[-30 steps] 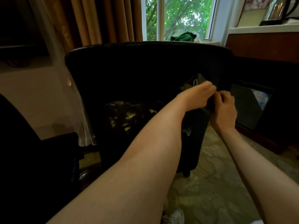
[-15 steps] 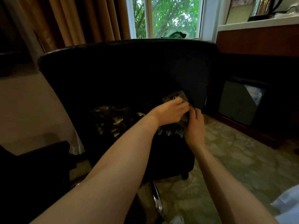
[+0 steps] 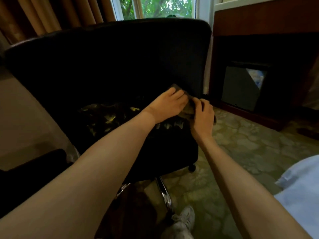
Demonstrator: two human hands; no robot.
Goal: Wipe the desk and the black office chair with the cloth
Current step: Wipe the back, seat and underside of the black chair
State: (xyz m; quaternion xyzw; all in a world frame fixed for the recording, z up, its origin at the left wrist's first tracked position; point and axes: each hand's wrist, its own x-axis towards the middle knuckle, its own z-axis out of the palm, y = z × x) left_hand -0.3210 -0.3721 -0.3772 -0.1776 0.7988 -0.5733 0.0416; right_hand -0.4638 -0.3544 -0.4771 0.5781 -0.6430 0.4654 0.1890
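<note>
Head view: we see both hands on the cloth (image 3: 189,109), a grey rag bunched at the right rear corner of the seat of the black office chair (image 3: 120,57), just where the seat meets the backrest. The left hand (image 3: 170,105) grips it with fingers curled over the top, and the right hand (image 3: 202,116) pinches its near end. We judge the chair wiping to be under way, with the broad backrest and most of the seat probably left. What we take to be the desk (image 3: 259,19) stands to the right, with neither hand on it. We cannot tell whether it has been wiped.
</note>
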